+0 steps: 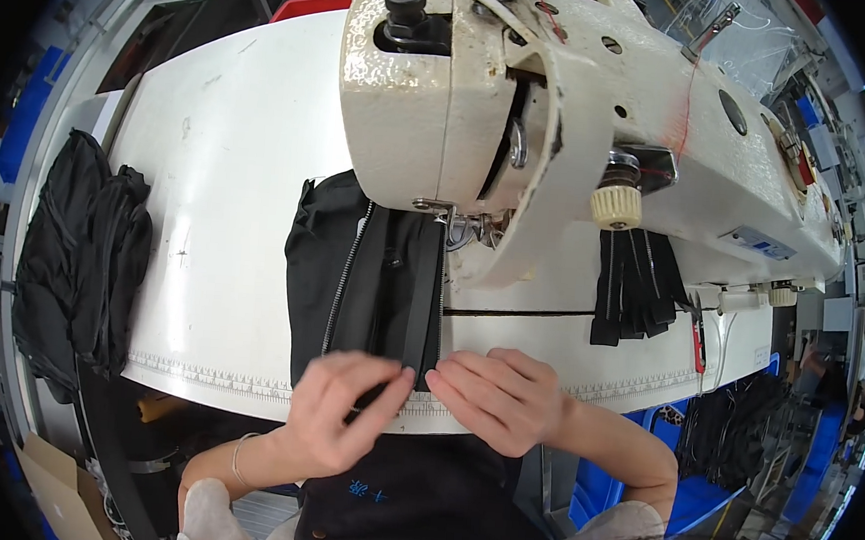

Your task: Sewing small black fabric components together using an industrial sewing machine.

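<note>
A black fabric piece (315,252) with metal-toothed zippers lies on the white machine table, its far end beneath the head of a white sewing machine (393,117). At its near end, by the table's front edge, my left hand (341,404) is closed, thumb and fingertips pinching the fabric. Just to the right, my right hand (504,395) has its fingers pressed together on the same end, next to the right-hand zipper. The fingertips of both hands almost meet. The presser foot (463,230) stands over the fabric's right side; the needle is too small to make out.
Folded black fabric pieces (87,256) are heaped at the table's left edge. Black zipper strips (637,289) lie right of the needle area, with red-handled snips (698,339) beside them. A ruler tape (215,374) runs along the front edge. Blue crates (697,499) stand below right.
</note>
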Available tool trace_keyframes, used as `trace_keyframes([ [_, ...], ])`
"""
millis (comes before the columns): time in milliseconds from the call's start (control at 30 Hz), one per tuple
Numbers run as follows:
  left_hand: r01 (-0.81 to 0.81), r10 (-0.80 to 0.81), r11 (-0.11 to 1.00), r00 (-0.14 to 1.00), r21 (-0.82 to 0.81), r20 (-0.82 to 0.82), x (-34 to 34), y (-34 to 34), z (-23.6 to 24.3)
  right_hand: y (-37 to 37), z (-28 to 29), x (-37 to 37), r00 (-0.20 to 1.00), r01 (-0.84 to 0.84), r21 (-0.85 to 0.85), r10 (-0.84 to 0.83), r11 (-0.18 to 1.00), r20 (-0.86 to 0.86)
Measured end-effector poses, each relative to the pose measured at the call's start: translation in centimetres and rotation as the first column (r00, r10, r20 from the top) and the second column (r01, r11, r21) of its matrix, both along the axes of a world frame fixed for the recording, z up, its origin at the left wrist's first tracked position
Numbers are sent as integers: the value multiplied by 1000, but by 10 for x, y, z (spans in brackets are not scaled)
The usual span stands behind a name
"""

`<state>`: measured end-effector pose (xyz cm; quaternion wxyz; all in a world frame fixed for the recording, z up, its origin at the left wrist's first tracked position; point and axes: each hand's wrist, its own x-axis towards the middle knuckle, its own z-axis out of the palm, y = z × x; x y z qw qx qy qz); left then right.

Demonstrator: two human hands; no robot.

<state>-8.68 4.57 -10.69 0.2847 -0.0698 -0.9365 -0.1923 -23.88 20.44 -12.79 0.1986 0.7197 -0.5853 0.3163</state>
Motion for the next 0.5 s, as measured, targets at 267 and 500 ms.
trace_keyframes([
  [267, -161, 9, 845, 958, 509, 288, -38, -88, 49, 11, -10, 4, 999, -34, 273, 37, 961, -5],
  [500, 285, -226, 859, 957, -427, 184, -11, -8, 2, 12, -12, 11, 998, 5, 265, -21, 964, 59],
])
